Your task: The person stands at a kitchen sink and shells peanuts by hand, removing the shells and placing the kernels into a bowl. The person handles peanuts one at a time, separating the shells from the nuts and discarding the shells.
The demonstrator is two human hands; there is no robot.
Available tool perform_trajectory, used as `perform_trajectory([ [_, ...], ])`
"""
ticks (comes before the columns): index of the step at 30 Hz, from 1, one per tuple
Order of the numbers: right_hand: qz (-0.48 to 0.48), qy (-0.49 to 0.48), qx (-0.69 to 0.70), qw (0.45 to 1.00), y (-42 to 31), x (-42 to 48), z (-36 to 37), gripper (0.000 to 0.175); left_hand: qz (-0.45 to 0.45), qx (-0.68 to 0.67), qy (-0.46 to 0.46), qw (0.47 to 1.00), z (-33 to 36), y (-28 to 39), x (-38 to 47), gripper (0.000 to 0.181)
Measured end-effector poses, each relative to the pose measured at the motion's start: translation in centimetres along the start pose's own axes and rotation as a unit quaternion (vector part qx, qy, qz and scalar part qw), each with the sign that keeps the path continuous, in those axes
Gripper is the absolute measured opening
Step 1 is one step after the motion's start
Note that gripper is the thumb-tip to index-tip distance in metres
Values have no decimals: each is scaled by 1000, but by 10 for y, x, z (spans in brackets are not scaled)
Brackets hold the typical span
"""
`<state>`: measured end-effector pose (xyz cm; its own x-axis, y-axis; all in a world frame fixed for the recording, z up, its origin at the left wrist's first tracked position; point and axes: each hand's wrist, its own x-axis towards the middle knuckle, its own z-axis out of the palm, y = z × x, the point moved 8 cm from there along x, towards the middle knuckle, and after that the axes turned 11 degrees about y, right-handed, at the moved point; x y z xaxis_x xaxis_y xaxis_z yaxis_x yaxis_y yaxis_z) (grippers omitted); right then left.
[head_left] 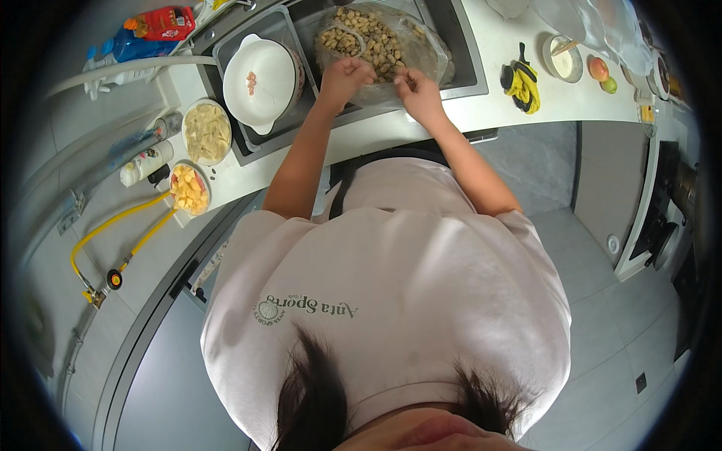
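Note:
A clear plastic bag full of unshelled peanuts lies open in the sink basin before me. My left hand is over the bag's near left side, fingers bent towards the nuts. Across from it, my right hand is curled over the near edge, thumb and fingertips close together. Whether either hand pinches a nut is too small to tell. Left of the bag, a white two-handled pot stands in a grey sink tray. A few pink peanut kernels lie on its bottom.
Left of the sink are a bowl of pale slices, a bowl of yellow chunks, a white bottle and detergent containers. Yellow-and-black gloves, a bowl with chopsticks and fruit lie on the right counter.

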<state>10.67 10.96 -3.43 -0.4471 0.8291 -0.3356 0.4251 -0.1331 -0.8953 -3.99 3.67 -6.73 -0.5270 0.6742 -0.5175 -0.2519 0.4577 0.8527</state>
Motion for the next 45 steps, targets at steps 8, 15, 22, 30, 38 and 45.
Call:
perform_trajectory([
  [8, 192, -121, 204, 952, 30, -27, 35, 25, 137, 251, -17, 958, 19, 16, -61, 11],
  [15, 257, -14, 311, 915, 59, -25, 8, 22, 173, 277, 27, 945, 12, 4, -45, 18],
  [22, 244, 28, 448, 860, 56, -23, -36, 24, 265, 356, 17, 896, 48, -7, 31, 14],
  [30, 282, 52, 409, 866, 65, -34, -48, 21, 198, 530, -36, 823, 92, -44, 52, 14],
  [38, 287, 23, 391, 874, 65, -36, -44, 21, 160, 605, -9, 780, 93, -62, 68, 17],
  [45, 299, 17, 388, 872, 65, -35, -37, 20, 102, 404, -16, 909, 76, -61, 66, 21],
])
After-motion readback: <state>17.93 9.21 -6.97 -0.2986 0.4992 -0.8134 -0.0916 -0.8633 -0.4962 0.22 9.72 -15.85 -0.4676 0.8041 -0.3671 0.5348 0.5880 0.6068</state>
